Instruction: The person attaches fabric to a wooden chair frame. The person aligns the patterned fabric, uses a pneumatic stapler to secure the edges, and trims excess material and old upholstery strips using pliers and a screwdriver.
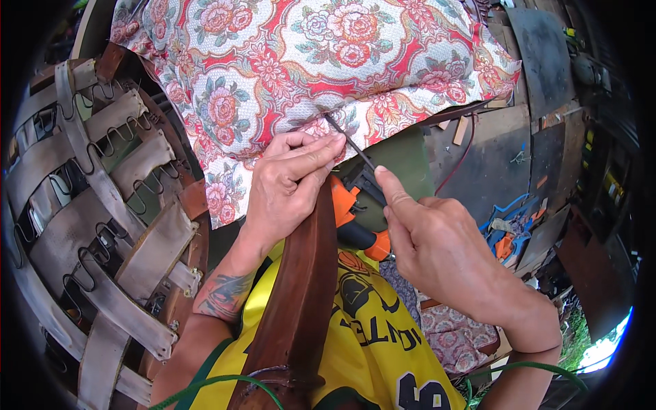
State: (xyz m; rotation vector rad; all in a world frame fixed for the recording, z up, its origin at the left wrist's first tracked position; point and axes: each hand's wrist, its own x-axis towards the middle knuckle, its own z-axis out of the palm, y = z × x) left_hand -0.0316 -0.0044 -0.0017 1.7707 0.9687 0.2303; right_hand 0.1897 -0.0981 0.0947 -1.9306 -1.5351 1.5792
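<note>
A cushion covered in red, white and green floral fabric (342, 41) fills the top of the head view. My left hand (294, 181) presses on the near edge of this fabric, its fingers closed together on a fold. My right hand (437, 239) grips a screwdriver-like tool (357, 150) with a thin dark shaft. The shaft slants up to the left, and its tip touches the fabric just beyond my left fingertips. A curved reddish-brown wooden piece (297, 294) runs beneath my left wrist toward me. Between my hands lies an orange and black tool (345, 205), partly hidden.
On the left stands a frame with woven grey-brown straps (126, 188) and several wire hooks. At right are dark boards (482, 157), a small wood block (460, 130) and a blue-edged bundle (509, 229). A green cord (205, 384) crosses low in front. Folded floral cloth (458, 335) lies below my right forearm.
</note>
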